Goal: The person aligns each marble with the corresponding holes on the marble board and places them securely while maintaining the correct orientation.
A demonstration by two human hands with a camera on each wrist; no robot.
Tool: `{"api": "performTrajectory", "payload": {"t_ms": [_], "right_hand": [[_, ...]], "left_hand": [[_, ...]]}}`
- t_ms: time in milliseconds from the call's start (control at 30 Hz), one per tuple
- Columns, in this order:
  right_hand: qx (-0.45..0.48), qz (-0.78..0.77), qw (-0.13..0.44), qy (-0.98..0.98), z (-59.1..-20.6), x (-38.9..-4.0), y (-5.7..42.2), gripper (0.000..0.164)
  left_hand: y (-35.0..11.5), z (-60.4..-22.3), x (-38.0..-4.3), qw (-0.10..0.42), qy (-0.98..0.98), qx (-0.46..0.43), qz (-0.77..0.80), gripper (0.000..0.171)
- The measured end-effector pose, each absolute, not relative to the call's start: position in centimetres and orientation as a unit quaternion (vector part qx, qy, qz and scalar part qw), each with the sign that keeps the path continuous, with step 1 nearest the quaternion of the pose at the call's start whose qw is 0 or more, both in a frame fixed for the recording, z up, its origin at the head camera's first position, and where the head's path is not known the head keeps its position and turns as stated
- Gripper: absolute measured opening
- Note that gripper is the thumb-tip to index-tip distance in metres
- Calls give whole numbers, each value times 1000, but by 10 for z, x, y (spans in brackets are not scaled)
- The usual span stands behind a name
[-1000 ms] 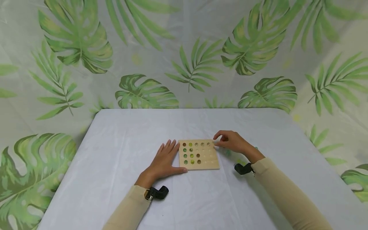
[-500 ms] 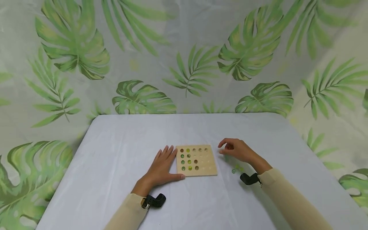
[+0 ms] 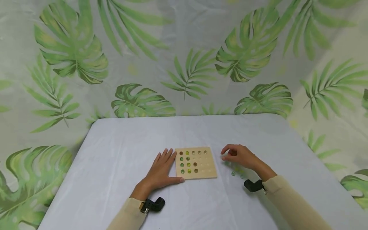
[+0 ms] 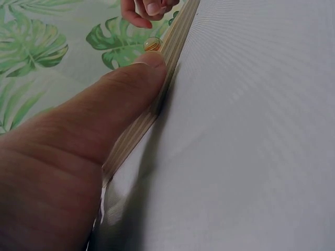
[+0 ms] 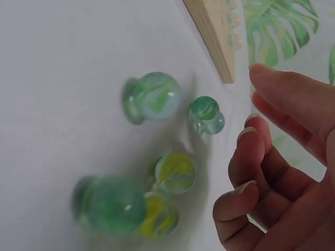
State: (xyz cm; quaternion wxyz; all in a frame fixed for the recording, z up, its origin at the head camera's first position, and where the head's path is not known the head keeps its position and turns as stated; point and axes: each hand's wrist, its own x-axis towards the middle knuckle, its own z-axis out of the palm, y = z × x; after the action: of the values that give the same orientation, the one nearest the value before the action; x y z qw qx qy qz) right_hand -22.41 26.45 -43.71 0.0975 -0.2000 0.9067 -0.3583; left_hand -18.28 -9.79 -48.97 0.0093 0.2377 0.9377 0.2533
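Observation:
A light wooden board [image 3: 208, 166] with rows of round hollows lies on the table. Glass marbles fill its top row and the left part of the lower rows. My left hand [image 3: 161, 172] lies spread along the board's left side, thumb on the near edge [image 4: 178, 42]. Past the thumb, a clear marble with an orange swirl [image 4: 152, 44] stands up from the board. Right of the board hovers my right hand [image 3: 240, 156], thumb and index finger apart, other fingers bent, nothing visible between them. Beside it lie loose green marbles [image 5: 159, 97] and yellow-swirled marbles [image 5: 175, 173].
A white cloth [image 3: 120, 150] covers the table. Leaf-print fabric [image 3: 189, 64] hangs behind it and at the sides. Each wrist carries a small black camera [image 3: 253, 185] close above the tabletop; the right one is near the loose marbles.
My right hand has drawn away from the board's upper right corner, to the right and nearer me. More loose marbles show beneath it. The left hand keeps its place; the head view has tilted up slightly.

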Motion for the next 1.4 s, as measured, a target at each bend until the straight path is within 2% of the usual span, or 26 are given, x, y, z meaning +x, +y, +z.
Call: {"api": "performTrajectory", "payload": {"t_ms": [533,1400], "right_hand": [[-209,-347,87,910,-443,-216,276,15],[-185,-337,87,919,-454,-215,280,15]], "left_hand": [[-99,-489,-184,5,939,234,253,111],[-98,-486,-184,29,937,232,259,111]]}}
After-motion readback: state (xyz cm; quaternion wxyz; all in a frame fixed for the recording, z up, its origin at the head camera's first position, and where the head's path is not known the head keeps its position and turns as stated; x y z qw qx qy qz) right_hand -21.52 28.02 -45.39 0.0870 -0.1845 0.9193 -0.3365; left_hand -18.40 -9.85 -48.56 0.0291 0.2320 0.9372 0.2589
